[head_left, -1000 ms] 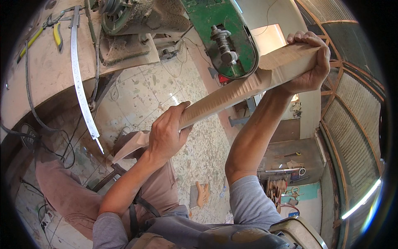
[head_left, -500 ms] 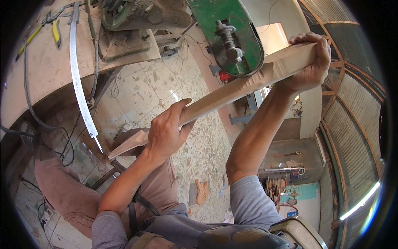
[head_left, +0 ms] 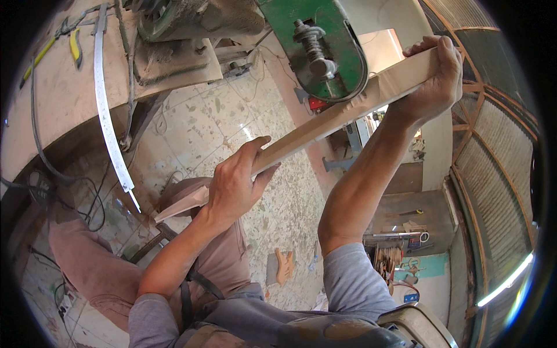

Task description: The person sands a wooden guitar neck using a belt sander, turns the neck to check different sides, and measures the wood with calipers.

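Fingers point(head_left: 255, 146) of the left hand point(head_left: 231, 185) form a moderate fork: we see the index finger along the upper edge of a long wooden piece point(head_left: 325, 129) and the thumb extended at its lower edge, the near end held between them. The right hand point(head_left: 434, 90) is closed more fully on the far end, fingertips bent over the upper edge and palm below. The piece slants upward from left to right, its ridged stretch just beside the rounded end of a green machine housing point(head_left: 284, 23); whether the two touch, we cannot say for certain from this angle. At upper left we note yellow-handled pliers point(head_left: 76, 49) on a workbench point(head_left: 64, 104) and a long pale strip point(head_left: 112, 130) overhanging its edge. A notched offcut point(head_left: 283, 268) lies on the floor point(head_left: 278, 203).
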`<state>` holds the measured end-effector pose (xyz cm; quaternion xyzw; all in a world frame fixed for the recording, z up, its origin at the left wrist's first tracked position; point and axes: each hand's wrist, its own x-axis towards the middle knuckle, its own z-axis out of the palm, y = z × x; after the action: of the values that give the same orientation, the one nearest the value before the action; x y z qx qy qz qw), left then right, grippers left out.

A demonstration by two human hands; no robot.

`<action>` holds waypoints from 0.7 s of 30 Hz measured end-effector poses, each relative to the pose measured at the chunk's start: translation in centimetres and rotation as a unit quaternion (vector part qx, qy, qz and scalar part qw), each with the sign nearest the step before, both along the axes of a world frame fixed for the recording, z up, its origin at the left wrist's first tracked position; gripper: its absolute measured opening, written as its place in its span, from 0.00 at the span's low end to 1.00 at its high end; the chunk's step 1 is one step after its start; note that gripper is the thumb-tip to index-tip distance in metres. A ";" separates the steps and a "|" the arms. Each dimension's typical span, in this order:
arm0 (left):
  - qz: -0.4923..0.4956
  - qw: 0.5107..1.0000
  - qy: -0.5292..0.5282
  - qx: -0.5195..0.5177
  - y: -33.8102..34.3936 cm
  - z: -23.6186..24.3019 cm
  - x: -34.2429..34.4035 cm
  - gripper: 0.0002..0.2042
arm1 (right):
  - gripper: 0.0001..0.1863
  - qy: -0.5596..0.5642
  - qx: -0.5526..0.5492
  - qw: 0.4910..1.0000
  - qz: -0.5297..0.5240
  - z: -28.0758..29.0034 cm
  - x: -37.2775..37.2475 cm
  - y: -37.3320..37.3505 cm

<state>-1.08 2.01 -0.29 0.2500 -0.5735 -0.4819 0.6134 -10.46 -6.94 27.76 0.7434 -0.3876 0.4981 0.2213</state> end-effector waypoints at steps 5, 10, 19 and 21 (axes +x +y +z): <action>-0.034 0.999 -0.010 0.035 0.0 0.5 0.5 0.22 | 0.16 0.023 -0.032 0.998 -0.057 0.1 0.3 -0.1; -0.027 0.999 -0.003 0.024 -0.1 0.0 0.1 0.22 | 0.14 0.136 -0.096 0.978 -0.123 0.6 -0.9 -0.3; -0.048 0.998 -0.023 0.038 -0.2 0.1 0.5 0.24 | 0.15 0.000 -0.028 0.994 -0.107 0.7 -0.2 -0.4; -0.049 0.998 -0.022 0.039 -0.2 0.1 0.5 0.24 | 0.15 -0.022 -0.022 0.993 -0.117 0.5 -0.1 -0.2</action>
<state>-0.58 1.83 -0.17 0.2564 -0.5793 -0.5278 0.5658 -10.53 -7.16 28.30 0.6767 -0.4654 0.4939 0.2856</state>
